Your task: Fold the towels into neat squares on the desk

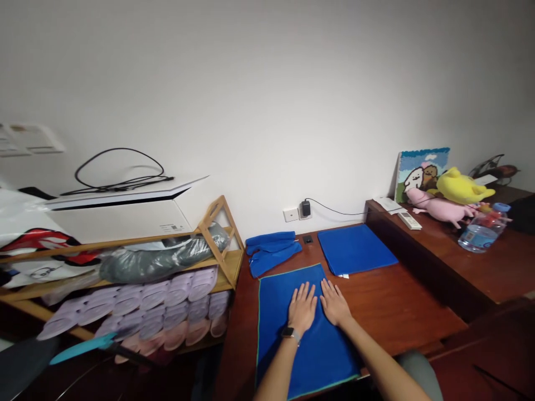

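Observation:
A blue cloth (272, 323) with a green stitched edge lies spread on the brown wooden desk (384, 301). My left hand (302, 307), with a watch (289, 332) on its wrist, rests flat on the cloth, fingers stretched out. Flat near the cloth's right edge lies my right hand (334, 302), its fingers also extended. Neither hand grips anything. Behind the spread cloth, to the left, is a crumpled blue cloth (273, 252). A folded blue cloth (357, 249) with a small white tag lies flat at the back right.
Left of the desk stands a wooden rack (225, 273) with several purple and pink slippers (154, 295) and a white box (125, 220). On the raised right surface are a water bottle (480, 234), plush toys (443, 209) and a remote (409, 220). A charger (306, 208) is plugged into the wall.

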A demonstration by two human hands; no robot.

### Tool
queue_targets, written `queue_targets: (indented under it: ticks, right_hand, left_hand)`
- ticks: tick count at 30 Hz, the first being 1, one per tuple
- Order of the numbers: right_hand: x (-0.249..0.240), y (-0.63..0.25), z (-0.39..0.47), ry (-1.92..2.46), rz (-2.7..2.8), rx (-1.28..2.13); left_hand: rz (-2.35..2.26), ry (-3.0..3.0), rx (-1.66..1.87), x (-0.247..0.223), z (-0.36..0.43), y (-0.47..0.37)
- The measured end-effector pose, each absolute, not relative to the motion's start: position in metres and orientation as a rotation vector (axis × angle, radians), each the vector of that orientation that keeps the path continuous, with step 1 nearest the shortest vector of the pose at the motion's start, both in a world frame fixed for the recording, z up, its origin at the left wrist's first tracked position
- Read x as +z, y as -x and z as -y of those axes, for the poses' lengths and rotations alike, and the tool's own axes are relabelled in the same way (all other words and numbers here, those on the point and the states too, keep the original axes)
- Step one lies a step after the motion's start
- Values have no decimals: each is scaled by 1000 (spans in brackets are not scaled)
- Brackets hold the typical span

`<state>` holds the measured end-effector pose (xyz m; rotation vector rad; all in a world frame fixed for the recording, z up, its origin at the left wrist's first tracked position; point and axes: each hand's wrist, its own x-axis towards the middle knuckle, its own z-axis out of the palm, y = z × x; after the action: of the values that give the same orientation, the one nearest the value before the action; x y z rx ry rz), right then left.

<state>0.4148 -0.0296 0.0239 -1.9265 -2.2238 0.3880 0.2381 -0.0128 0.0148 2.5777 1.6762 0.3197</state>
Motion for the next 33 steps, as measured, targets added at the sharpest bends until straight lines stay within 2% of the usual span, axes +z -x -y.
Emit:
queue_targets:
  ticks: [6, 9, 12, 16, 21, 24, 30, 33]
  right_hand:
    - [27, -412, 25, 1941, 2194, 403]
    - [30, -413, 29, 1970, 2191, 426]
    - [32, -414, 39, 1964, 2170, 403]
    - [26, -412, 54, 1927, 2176, 364]
    - [22, -411, 61, 1912, 2222, 382]
    - [26, -412, 60, 1915, 2196, 392]
    - [42, -411, 62, 1971, 2197, 455]
    - [44, -413, 76, 1977, 2155, 433]
  left_hand:
    - [-2064, -2423, 194, 13, 13, -104]
    - [-2138, -2378, 112, 19, 12, -70]
    - [-2145, -2452, 162, 27, 15, -84]
    - [-1922, -2631, 429, 28, 34, -170]
    - [-1599, -2611, 368, 18, 61, -263]
    - [-1707, -2551, 320, 15, 66, -243]
    - [-2090, -2415, 207, 20, 69, -119]
    - [-2091, -2449, 242, 26, 80, -103]
